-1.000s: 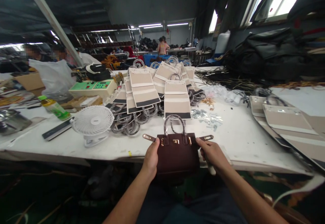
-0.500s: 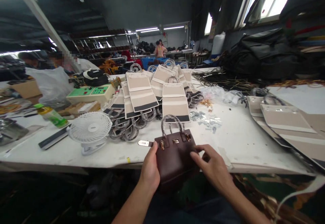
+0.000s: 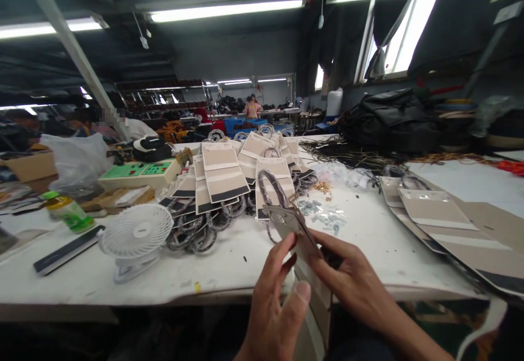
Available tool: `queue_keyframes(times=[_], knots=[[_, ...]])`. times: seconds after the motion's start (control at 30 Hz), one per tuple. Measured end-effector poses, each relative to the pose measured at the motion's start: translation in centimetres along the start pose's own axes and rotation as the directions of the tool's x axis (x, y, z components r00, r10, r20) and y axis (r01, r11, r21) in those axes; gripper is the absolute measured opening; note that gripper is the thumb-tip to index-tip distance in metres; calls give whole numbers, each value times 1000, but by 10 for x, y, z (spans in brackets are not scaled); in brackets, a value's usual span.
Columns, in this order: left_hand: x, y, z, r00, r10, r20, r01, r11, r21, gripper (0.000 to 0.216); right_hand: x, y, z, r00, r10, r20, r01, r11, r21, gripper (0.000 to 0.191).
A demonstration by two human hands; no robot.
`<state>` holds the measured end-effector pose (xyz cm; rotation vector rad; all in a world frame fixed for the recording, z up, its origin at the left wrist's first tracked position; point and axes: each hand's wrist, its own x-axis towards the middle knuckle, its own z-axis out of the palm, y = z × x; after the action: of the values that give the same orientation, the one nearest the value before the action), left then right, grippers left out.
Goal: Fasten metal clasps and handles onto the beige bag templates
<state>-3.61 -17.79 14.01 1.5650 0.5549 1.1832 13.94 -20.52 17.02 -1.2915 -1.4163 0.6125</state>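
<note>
My two hands hold up a small handbag over the near edge of the white table. Its beige side faces me, and its plastic-wrapped handles point up and away. My left hand grips it from the left, fingers along the panel and thumb out. Pinching it from the right, my right hand has its fingers closed on the bag's edge. The lower part of the bag is hidden behind my hands.
A pile of beige-wrapped bags with looped handles lies mid-table. A white desk fan, a green bottle and a green control box stand left. Flat beige panels lie right, with black bags behind. People sit far left.
The bag has been lifted off the table edge and turned from its dark brown front to its beige side. Both hands rose with it, and my view tilted upward.
</note>
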Motion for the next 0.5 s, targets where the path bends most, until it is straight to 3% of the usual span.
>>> queue_keyframes(times=[0.07, 0.17, 0.23, 0.3, 0.37, 0.43, 0.5], knots=[[3, 0, -7, 995, 99, -31, -92, 982, 165, 55, 7, -4, -28, 997, 30, 74, -35, 997, 63, 39], [13, 2, -22, 952, 250, -176, -168, 909, 382, 56, 18, -7, -73, 987, 41, 153, -57, 993, 105, 50], [23, 4, -34, 920, 288, -265, -161, 897, 413, 63, 24, -11, -98, 977, 60, 206, -77, 994, 73, 63], [34, 5, -44, 924, 247, -292, -131, 921, 366, 69, 31, -19, -117, 954, 95, 284, -100, 995, 3, 66], [42, 6, -50, 964, 151, -218, -88, 958, 272, 66, 39, -28, -129, 922, 141, 361, -130, 990, -54, 61], [46, 8, -52, 998, 47, -38, -40, 983, 179, 58, 48, -36, -136, 883, 193, 428, -178, 981, -76, 59], [43, 9, -50, 988, -10, 153, -12, 989, 146, 49, 56, -39, -137, 831, 236, 504, -222, 971, -89, 62]])
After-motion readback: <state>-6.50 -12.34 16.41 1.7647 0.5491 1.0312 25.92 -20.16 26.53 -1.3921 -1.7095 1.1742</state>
